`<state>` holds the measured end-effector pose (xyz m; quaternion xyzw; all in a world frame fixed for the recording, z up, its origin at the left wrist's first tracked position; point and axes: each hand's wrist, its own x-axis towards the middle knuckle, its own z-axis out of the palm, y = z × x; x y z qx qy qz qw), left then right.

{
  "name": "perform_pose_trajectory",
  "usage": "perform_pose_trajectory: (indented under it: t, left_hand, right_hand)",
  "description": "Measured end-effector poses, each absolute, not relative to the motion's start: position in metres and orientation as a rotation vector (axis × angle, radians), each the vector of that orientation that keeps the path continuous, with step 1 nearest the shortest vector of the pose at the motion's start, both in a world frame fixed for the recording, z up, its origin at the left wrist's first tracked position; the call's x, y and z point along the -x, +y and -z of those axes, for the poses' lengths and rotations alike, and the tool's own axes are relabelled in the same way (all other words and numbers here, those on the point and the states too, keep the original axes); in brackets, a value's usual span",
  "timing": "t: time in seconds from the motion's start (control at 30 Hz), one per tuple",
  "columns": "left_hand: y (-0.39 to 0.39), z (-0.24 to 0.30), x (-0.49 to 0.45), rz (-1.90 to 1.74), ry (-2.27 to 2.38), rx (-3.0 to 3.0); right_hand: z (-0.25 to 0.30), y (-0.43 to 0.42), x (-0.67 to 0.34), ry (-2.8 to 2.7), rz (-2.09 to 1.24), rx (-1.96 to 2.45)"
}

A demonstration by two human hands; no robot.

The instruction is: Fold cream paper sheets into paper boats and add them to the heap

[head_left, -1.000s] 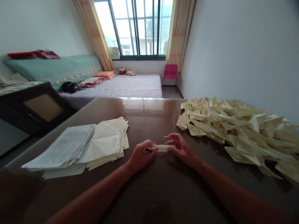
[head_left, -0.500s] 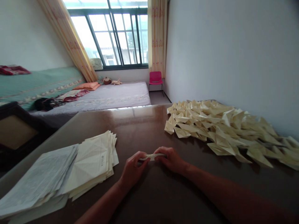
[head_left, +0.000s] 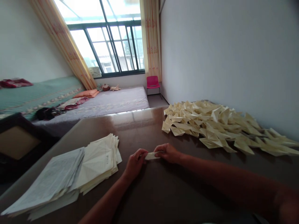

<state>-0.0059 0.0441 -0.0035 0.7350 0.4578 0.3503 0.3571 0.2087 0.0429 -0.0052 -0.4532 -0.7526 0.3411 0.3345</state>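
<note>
A small folded strip of cream paper (head_left: 151, 156) is held level between my two hands, above the brown table. Its left end is pinched by my left hand (head_left: 136, 162), thumb against fingers. My right hand (head_left: 168, 153) is closed on the other end, its fingers hiding part of the paper. To the left lies a stack of creased cream sheets (head_left: 99, 165), overlapped by a pile of grey printed sheets (head_left: 50, 179). Beyond my right hand spreads a large heap of folded paper shapes (head_left: 205, 119), pointed like little boats.
The dark brown table (head_left: 130, 130) has a glossy top. A white wall (head_left: 229, 59) runs along its right side. Behind it are a bed (head_left: 126, 99), a pink chair (head_left: 153, 82) and a curtained window. A dark wooden chair (head_left: 18, 146) stands at the left.
The view has tilted up and turned slightly. My hands remain at the paper strip; more of its flat face now shows, and my fingers have shifted along it.
</note>
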Motion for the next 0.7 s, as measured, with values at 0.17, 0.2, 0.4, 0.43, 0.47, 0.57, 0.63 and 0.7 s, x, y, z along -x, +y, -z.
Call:
perform_pose_trajectory:
  t: [0.17, 0.2, 0.4, 0.43, 0.47, 0.57, 0.63, 0.7]
  left_hand:
    - [0.045, 0.008, 0.006, -0.857, 1.128, -1.866]
    - [0.046, 0.010, 0.007, -0.848, 1.123, -1.862]
    - [0.051, 0.015, 0.011, -0.773, 1.158, -1.953]
    - [0.052, 0.015, 0.011, -0.765, 1.157, -1.967]
    - [0.053, 0.015, 0.011, -0.757, 1.156, -1.981]
    - [0.053, 0.016, 0.012, -0.725, 1.165, -2.025]
    - [0.050, 0.016, 0.012, -0.705, 1.174, -2.058]
    - [0.044, 0.011, 0.013, -0.691, 1.167, -2.127]
  right_hand:
    - [-0.027, 0.029, -0.265, -2.054, -0.597, 1.291]
    - [-0.032, 0.026, -0.283, -2.032, -0.552, 1.336]
    - [-0.039, 0.020, -0.385, -1.731, 0.195, 1.776]
    - [-0.037, 0.022, -0.396, -1.726, 0.308, 1.807]
    - [-0.034, 0.025, -0.403, -1.733, 0.399, 1.829]
    - [-0.024, 0.033, -0.411, -1.825, 0.560, 1.894]
    - [-0.022, 0.035, -0.407, -1.913, 0.627, 1.934]
    - [-0.027, 0.034, -0.400, -1.946, 0.715, 1.930]
